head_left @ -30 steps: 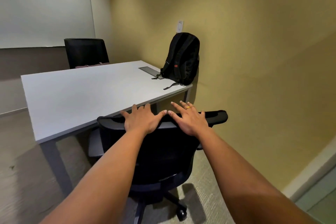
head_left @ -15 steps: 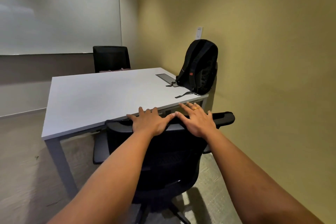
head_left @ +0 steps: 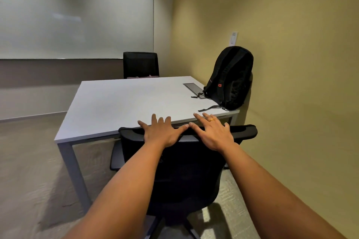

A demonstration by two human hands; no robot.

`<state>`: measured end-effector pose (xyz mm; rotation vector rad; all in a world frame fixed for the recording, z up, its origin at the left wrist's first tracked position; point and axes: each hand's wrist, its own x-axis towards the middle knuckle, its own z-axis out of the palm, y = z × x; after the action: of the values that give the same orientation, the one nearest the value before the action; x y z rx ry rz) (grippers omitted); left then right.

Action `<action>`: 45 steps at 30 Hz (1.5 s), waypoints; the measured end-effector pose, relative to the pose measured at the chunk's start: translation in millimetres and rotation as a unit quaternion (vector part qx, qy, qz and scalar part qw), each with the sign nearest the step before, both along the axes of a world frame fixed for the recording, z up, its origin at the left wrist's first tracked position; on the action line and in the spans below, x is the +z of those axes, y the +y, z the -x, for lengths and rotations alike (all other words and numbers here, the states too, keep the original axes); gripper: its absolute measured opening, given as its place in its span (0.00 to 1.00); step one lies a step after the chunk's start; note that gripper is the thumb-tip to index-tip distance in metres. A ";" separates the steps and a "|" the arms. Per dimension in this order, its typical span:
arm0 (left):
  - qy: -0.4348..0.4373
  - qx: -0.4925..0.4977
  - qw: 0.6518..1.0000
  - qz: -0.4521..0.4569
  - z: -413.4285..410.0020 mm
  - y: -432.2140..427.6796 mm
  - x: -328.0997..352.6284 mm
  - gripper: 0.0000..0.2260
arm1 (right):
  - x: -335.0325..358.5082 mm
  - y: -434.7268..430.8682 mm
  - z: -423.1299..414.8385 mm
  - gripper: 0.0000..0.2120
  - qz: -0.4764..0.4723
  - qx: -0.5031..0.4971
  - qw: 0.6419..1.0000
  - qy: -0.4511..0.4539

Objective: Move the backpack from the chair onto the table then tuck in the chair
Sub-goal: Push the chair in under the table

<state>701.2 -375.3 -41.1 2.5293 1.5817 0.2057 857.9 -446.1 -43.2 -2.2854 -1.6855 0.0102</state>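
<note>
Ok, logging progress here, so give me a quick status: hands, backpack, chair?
Left hand and right hand flat on the chair top, fingers spread. Backpack upright on the table, against the wall. Nothing blocking the chair.

There are two chairs (head_left: 180,170) (head_left: 140,65), one tabletop (head_left: 124,106), one backpack (head_left: 231,78), two hands (head_left: 162,132) (head_left: 213,135) and one ring (head_left: 211,119).

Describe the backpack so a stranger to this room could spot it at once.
Start at the white table in the corner by the yellow wall. At its far right end stands the backpack, upright against that wall, beside a grey inset panel. It is the only thing on the tabletop: black, rounded, with a small red tag.
</note>
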 end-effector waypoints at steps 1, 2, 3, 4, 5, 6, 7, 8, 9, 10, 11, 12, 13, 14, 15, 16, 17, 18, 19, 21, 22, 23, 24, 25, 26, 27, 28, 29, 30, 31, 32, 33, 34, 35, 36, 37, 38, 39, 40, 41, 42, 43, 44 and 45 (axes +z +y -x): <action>-0.002 0.007 1.000 0.001 -4.8 -0.3 0.2 0.42 | 0.6 0.7 -5.0 0.30 -0.002 0.007 1.000 0.001; -0.002 0.012 1.000 0.003 -8.4 -1.0 0.8 0.42 | 0.4 1.3 -9.0 0.30 -0.005 0.013 1.000 0.001; -0.003 0.017 1.000 0.004 -13.9 -2.2 1.1 0.42 | 0.1 2.5 -15.7 0.30 -0.010 0.019 1.000 0.002; -0.004 0.024 1.000 0.007 -19.6 -4.3 1.2 0.43 | 0.1 2.4 -22.4 0.30 -0.011 0.026 1.000 0.004; -0.004 0.031 0.999 0.008 -25.4 -6.6 1.1 0.43 | 0.3 2.1 -29.1 0.30 -0.009 0.033 0.999 0.005; -0.003 0.038 0.999 0.008 -31.5 -8.9 1.1 0.43 | 0.4 2.2 -36.1 0.30 -0.008 0.040 0.999 0.006; -0.002 0.042 0.999 0.008 -36.6 -10.5 1.2 0.43 | 0.0 2.4 -41.9 0.30 -0.009 0.045 0.999 0.007; -0.003 0.048 0.999 0.007 -43.1 -12.5 1.4 0.42 | 0.2 2.2 -48.8 0.30 -0.008 0.051 0.999 0.006; -0.005 0.054 0.999 0.006 -49.7 -14.7 1.8 0.42 | 0.5 2.2 -55.7 0.30 -0.007 0.057 0.998 0.005; -0.006 0.059 0.998 0.004 -56.0 -17.1 1.9 0.42 | 0.9 2.4 -62.6 0.30 -0.005 0.062 0.998 0.006; -0.010 0.064 0.998 0.003 -62.1 -19.6 1.9 0.42 | 1.0 2.9 -69.5 0.30 -0.003 0.068 0.998 0.006; -0.016 0.068 0.998 0.004 -66.9 -21.3 1.6 0.42 | 1.4 3.4 -74.7 0.29 -0.001 0.072 0.997 0.004; -0.021 0.073 0.997 0.003 -72.1 -23.0 0.9 0.43 | 1.6 3.6 -80.0 0.29 -0.001 0.078 0.997 0.002; -0.025 0.078 0.997 0.001 -76.6 -24.8 0.5 0.43 | 1.6 3.5 -84.9 0.29 -0.003 0.083 0.997 0.000; -0.028 0.082 0.996 -0.002 -81.2 -26.3 0.4 0.43 | 2.0 3.4 -89.7 0.29 -0.005 0.088 0.996 -0.002; -0.031 0.085 0.996 -0.006 -82.7 -26.8 0.0 0.42 | 1.8 3.8 -91.5 0.29 -0.006 0.092 0.996 -0.001; -0.034 0.087 0.996 -0.011 -85.4 -27.8 -0.3 0.42 | 1.7 3.9 -94.6 0.28 -0.008 0.097 0.995 0.001; -0.038 0.091 0.995 -0.016 -91.0 -29.0 0.1 0.43 | 2.3 4.2 -100.3 0.28 -0.010 0.103 0.995 0.003; -0.041 0.095 0.994 -0.020 -93.8 -29.5 0.2 0.43 | 2.6 4.6 -103.2 0.28 -0.012 0.108 0.994 0.006; -0.043 0.100 0.994 -0.027 -98.0 -30.2 0.9 0.43 | 3.6 7.0 -108.4 0.28 -0.018 0.118 0.993 0.012; -0.045 0.103 0.993 -0.029 -99.1 -30.2 0.8 0.43 | 3.6 7.8 -109.8 0.28 -0.021 0.122 0.992 0.015; -0.046 0.106 0.993 -0.032 -100.7 -30.2 0.6 0.42 | 3.5 8.8 -111.7 0.28 -0.023 0.125 0.992 0.017; -0.048 0.109 0.992 -0.035 -102.4 -30.2 0.2 0.42 | 3.2 9.8 -114.0 0.27 -0.025 0.128 0.991 0.019; -0.050 0.112 0.992 -0.039 -104.0 -29.9 0.1 0.42 | 2.8 11.3 -115.8 0.27 -0.029 0.129 0.991 0.020; -0.052 0.115 0.991 -0.043 -105.3 -29.4 0.0 0.41 | 2.6 12.5 -117.2 0.27 -0.033 0.130 0.991 0.020; -0.054 0.117 0.991 -0.046 -106.5 -28.8 -0.3 0.41 | 2.5 13.7 -118.4 0.27 -0.037 0.131 0.991 0.020; -0.057 0.118 0.990 -0.049 -108.3 -27.9 -0.2 0.40 | 2.6 15.2 -119.9 0.27 -0.041 0.132 0.990 0.019; -0.059 0.119 0.990 -0.051 -109.8 -27.6 0.0 0.40 | 2.6 16.2 -121.5 0.28 -0.042 0.132 0.990 0.018; -0.061 0.120 0.989 -0.054 -111.5 -27.3 -0.1 0.39 | 2.2 17.7 -123.5 0.28 -0.042 0.132 0.990 0.018; -0.065 0.120 0.989 -0.057 -113.1 -26.9 -0.3 0.39 | 1.5 18.9 -125.3 0.28 -0.041 0.131 0.990 0.016; -0.067 0.119 0.989 -0.061 -114.2 -25.9 -0.3 0.39 | 1.0 20.5 -126.7 0.28 -0.041 0.130 0.991 0.014; -0.068 0.119 0.988 -0.065 -115.3 -24.4 -0.4 0.39 | 0.7 22.6 -127.9 0.28 -0.042 0.127 0.991 0.012; -0.067 0.118 0.988 -0.068 -116.2 -22.5 -0.2 0.39 | 0.7 24.7 -128.8 0.28 -0.043 0.125 0.991 0.010; -0.065 0.117 0.989 -0.069 -116.9 -20.1 -0.4 0.39 | 0.2 27.4 -129.3 0.28 -0.045 0.124 0.991 0.009; -0.062 0.117 0.989 -0.071 -117.1 -17.2 -0.9 0.38 | -0.5 30.2 -129.6 0.28 -0.047 0.123 0.991 0.008; -0.060 0.117 0.989 -0.072 -116.9 -13.9 -1.3 0.38 | -1.2 32.8 -129.4 0.28 -0.048 0.123 0.991 0.008; -0.058 0.118 0.989 -0.072 -117.0 -10.0 -1.8 0.38 | -1.9 35.9 -129.5 0.29 -0.049 0.123 0.991 0.009; -0.056 0.119 0.989 -0.072 -117.1 -6.5 -2.3 0.39 | -2.3 39.2 -129.7 0.29 -0.050 0.124 0.991 0.007; -0.052 0.121 0.989 -0.072 -117.3 -3.0 -2.9 0.39 | -2.6 42.7 -130.0 0.29 -0.049 0.125 0.991 0.005; -0.048 0.122 0.989 -0.073 -117.7 0.5 -3.3 0.40 | -2.6 46.5 -130.2 0.29 -0.046 0.126 0.991 0.002; -0.043 0.122 0.989 -0.073 -117.9 4.0 -3.2 0.40 | -2.6 49.8 -130.2 0.30 -0.043 0.125 0.991 0.000; -0.040 0.121 0.989 -0.072 -117.9 8.4 -3.2 0.40 | -2.6 53.9 -130.2 0.30 -0.041 0.125 0.991 0.000; -0.039 0.122 0.989 -0.068 -118.1 13.0 -3.3 0.40 | -2.7 57.7 -130.0 0.30 -0.040 0.125 0.991 0.001; -0.039 0.121 0.990 -0.065 -118.5 18.3 -3.4 0.40 | -2.7 61.8 -130.2 0.30 -0.040 0.125 0.991 0.002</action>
<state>819.7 -357.0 -44.4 2.3804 1.8994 0.4431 988.2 -384.3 -45.9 -2.0015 -1.9234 0.0009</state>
